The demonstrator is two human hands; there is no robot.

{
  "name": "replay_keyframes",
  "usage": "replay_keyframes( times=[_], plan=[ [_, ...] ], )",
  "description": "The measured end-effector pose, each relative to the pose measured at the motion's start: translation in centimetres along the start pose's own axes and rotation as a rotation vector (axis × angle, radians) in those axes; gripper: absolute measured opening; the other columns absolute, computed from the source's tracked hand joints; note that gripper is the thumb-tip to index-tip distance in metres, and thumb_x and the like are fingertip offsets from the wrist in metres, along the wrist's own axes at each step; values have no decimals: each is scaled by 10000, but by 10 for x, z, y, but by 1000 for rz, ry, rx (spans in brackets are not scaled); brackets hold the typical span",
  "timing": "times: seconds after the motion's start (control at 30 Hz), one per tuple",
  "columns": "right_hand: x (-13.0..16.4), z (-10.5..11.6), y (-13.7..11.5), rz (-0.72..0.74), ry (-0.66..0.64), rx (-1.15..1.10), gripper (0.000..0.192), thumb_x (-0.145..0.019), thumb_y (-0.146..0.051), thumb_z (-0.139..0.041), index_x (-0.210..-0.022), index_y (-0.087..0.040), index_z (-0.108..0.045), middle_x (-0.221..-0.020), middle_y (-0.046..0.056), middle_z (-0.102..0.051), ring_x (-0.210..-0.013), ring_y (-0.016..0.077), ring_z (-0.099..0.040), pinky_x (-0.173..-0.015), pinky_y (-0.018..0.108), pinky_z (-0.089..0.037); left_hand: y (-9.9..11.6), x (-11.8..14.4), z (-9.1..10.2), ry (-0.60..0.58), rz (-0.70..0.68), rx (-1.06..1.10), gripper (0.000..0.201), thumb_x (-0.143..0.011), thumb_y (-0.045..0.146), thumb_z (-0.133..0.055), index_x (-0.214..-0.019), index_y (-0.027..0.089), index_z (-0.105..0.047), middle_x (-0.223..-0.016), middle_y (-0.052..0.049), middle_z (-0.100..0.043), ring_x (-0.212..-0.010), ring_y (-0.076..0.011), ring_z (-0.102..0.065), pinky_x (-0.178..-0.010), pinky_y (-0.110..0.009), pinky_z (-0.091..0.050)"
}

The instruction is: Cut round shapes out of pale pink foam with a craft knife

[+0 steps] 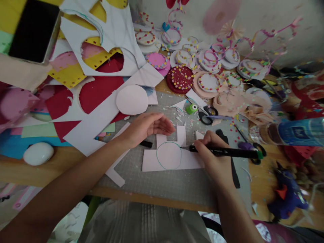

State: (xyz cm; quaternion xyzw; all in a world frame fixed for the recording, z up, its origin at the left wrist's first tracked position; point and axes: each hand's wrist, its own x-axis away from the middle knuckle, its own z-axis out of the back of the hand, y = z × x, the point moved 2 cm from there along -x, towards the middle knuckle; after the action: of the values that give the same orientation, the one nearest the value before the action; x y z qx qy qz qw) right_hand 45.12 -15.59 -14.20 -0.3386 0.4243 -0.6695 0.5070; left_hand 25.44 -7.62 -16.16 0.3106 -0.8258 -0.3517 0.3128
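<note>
In my right hand (212,152) is a black marker (227,152) with a green end, its tip close to the right edge of a green circle drawn on a white foam sheet piece (152,161). That piece lies flat on a grey cutting mat (177,185) and has cut notches along its far side. My left hand (152,126) hovers above and left of the circle, fingers stretched out, holding nothing. A black marker cap (146,144) lies below it. Beyond the left hand, a white oval cutout (132,100) rests on white scraps.
Decorated layered discs (179,79) with spiral strips line the wall. Black scissors (207,114) and a green punch (191,108) lie on the mat's far side. Cut sheets (101,101) and a phone (35,30) cover the left. A bottle (298,132) lies at right.
</note>
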Motion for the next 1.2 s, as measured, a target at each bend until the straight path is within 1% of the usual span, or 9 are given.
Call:
replay_keyframes(
  times=[0.3,0.47,0.53,0.67,0.77,0.9,1.07,1.1,1.2],
  plan=[
    [-2,5,-1,-24,-105,32,298,-719,-187,-595,-544,-217,-355,-546,-62,-341,-520,100,-311,-485,265,-219,1,1,1,-4,-3,-17,390,-957,303,-422,-825,93,-723,-826,-101,-747,-819,-186,-708,-789,-306,-561],
    [-2,4,-2,-82,-257,24,286,-702,-202,-594,-535,-217,-362,-535,-58,-371,-507,98,-345,-469,253,-246,0,0,1,-4,6,-17,389,-952,324,-434,-826,95,-722,-836,-104,-751,-825,-190,-709,-795,-309,-558],
    [-2,5,-1,-93,-254,18,290,-701,-208,-601,-537,-217,-361,-533,-58,-371,-504,97,-343,-465,250,-244,0,0,1,-6,5,-14,383,-949,329,-442,-826,96,-721,-834,-104,-750,-826,-191,-709,-795,-309,-557],
    [-3,6,-2,-62,-168,15,307,-709,-218,-612,-532,-215,-361,-533,-55,-371,-512,100,-351,-472,245,-256,0,0,1,-1,4,-25,379,-943,343,-454,-826,101,-720,-839,-105,-748,-838,-196,-705,-806,-322,-552],
    [-2,5,-4,-67,-234,13,289,-701,-214,-609,-530,-214,-376,-536,-52,-382,-509,100,-365,-475,240,-278,1,1,1,5,7,-29,373,-938,352,-462,-822,106,-718,-839,-103,-747,-836,-197,-704,-810,-325,-549],
    [1,3,-4,-82,-349,-4,270,-695,-214,-600,-539,-214,-380,-526,-59,-354,-494,95,-353,-458,230,-269,1,1,1,5,9,-35,369,-934,354,-467,-826,104,-716,-845,-108,-748,-832,-196,-704,-807,-323,-547],
    [1,5,-3,-67,-315,-13,261,-708,-206,-594,-547,-211,-388,-543,-53,-384,-516,100,-375,-479,232,-290,0,1,1,4,13,-20,370,-938,349,-462,-824,104,-715,-838,-106,-748,-831,-197,-705,-803,-322,-548],
    [1,4,-4,-63,-339,-4,259,-706,-200,-593,-550,-211,-387,-542,-55,-376,-515,98,-366,-478,232,-283,0,1,0,3,12,-19,370,-941,341,-458,-823,103,-716,-839,-105,-748,-831,-195,-705,-802,-318,-548],
    [3,0,-6,-65,-484,1,266,-708,-192,-595,-551,-211,-381,-530,-61,-352,-505,94,-335,-467,233,-254,0,1,0,-3,3,-18,376,-947,323,-445,-818,100,-719,-839,-105,-748,-825,-190,-704,-796,-310,-549]
  ],
)
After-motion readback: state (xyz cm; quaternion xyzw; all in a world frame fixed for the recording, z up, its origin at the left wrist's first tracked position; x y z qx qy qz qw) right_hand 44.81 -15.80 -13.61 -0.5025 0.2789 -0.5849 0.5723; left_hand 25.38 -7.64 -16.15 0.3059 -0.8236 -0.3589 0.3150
